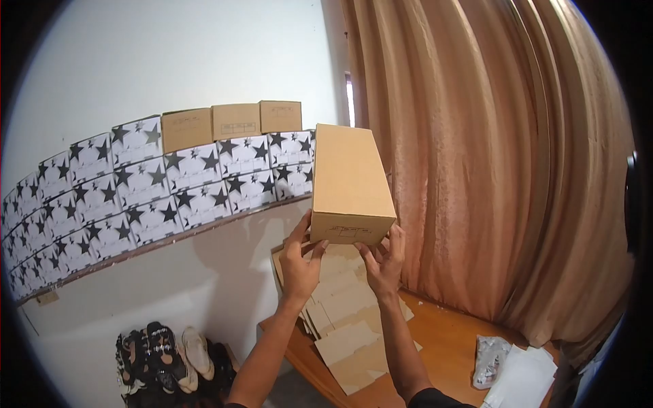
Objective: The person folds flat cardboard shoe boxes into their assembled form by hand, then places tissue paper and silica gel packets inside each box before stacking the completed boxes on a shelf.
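Holding the brown box [350,182] up high near the stacked boxes [170,177], my left hand [299,262] and right hand [384,262] pinch only its bottom end. It could tip and fall onto the flat cardboard [343,309] on the worktop [449,340].

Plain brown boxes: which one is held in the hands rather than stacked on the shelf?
The large brown box, gripped underneath by the left hand and right hand. The three small brown boxes sit atop the star-printed boxes.
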Action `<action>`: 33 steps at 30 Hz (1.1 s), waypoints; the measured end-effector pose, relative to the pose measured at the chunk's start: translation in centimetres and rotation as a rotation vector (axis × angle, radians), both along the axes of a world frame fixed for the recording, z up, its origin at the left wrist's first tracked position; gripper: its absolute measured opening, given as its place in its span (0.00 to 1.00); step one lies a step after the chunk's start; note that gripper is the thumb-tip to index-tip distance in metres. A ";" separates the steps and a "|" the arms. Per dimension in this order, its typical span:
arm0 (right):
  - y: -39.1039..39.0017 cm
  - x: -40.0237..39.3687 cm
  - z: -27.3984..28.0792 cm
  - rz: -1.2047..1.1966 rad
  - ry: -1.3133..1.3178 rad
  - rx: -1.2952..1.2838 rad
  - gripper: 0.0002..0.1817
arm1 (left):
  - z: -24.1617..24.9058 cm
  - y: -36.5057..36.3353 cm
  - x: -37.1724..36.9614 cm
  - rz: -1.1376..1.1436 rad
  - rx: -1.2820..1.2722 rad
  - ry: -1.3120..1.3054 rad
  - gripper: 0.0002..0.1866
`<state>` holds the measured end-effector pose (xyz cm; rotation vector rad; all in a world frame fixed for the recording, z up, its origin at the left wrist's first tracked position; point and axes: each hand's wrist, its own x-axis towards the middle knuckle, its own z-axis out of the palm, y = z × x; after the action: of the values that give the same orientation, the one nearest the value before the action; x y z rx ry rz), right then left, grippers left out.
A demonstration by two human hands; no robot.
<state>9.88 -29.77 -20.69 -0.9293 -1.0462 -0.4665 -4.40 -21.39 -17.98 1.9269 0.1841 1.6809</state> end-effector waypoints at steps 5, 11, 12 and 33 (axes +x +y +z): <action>5.7 3.6 2.3 -0.027 -0.026 0.122 0.38 | 3.4 4.9 3.5 0.014 0.131 -0.038 0.33; 12.2 8.2 6.6 -0.026 -0.052 0.199 0.39 | 7.2 10.6 8.1 0.120 0.233 -0.075 0.32; 13.4 9.1 7.2 0.002 -0.055 0.217 0.39 | 7.9 11.6 8.9 0.127 0.251 -0.077 0.32; 27.5 17.5 18.5 0.011 0.032 0.177 0.36 | 19.4 24.9 17.4 0.470 0.415 -0.052 0.27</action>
<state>27.38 -2.24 -2.14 -0.7706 -0.9643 -0.5246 13.00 3.56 1.44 2.2631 0.3078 2.2138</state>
